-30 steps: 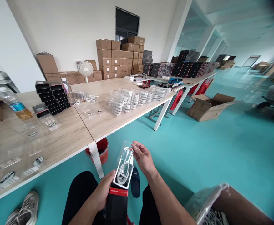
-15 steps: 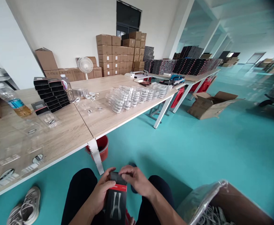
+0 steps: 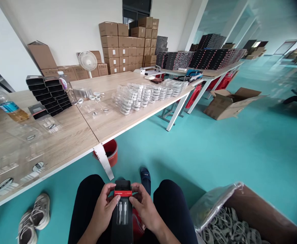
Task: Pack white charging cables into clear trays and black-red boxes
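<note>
Between my knees I hold a slim black cable box (image 3: 123, 217) with a red band and a picture or window of two white plugs on its front. Its top end looks open, with the dark flap raised. My left hand (image 3: 105, 203) grips the box's left side, thumb on the front near the red band. At the right edge, my right hand (image 3: 143, 205) pinches the box, thumb just below the band. Whatever is inside the box is hidden.
A carton (image 3: 262, 210) of white cables stands at lower right. On the wooden table (image 3: 87, 134) are stacked black boxes (image 3: 50, 95), clear plastic trays (image 3: 140, 95) and a drink bottle (image 3: 11, 106). A red bucket (image 3: 111, 152) is below; shoes (image 3: 34, 218) lie at left.
My right hand has come down from above the box's top onto its right side. The box now stands straighter, its top flap raised. The view has tipped slightly downward.
</note>
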Motion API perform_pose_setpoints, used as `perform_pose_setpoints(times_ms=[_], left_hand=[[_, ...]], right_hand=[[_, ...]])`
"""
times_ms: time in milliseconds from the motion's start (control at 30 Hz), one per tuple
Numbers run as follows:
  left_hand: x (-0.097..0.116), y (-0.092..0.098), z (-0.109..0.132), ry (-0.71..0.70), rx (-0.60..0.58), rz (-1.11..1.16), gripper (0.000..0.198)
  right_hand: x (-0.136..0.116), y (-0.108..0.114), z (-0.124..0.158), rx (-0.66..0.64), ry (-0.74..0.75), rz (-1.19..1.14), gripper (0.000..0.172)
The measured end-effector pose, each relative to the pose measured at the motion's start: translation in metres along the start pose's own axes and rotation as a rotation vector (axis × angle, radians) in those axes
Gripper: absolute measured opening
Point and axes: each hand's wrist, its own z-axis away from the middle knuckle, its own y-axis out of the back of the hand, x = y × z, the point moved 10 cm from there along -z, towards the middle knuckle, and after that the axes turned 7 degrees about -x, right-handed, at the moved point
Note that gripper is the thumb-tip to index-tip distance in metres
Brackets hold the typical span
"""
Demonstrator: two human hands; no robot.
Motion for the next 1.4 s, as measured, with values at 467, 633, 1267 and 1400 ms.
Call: perform_pose_setpoints(times_ms=[467,633,1267,1400], left_hand=[[0.010,-0.011,0.005,0.003,-0.064,-0.230,0.030],[0.008,-0.021,0.011,0.008,-0.099,-0.256,0.042],[0.036,0.001,-0.003,-0.096,-0.032,-0.096,0.015],[0.053,-0.009,-0.005,0.005,-0.147,-0.152,0.008]], right_hand=[[-0.013,-0.001,-0.006,0.039,0.003,0.225,0.028],[-0.013,0.001,-0.009,0.041,0.003,0.243,0.021],[-0.037,-0.010,-0.006,0.005,0.123,0.223,0.009],[-0.043,-0.011,-0.007,-0.001,0.016,0.172,0.012]])
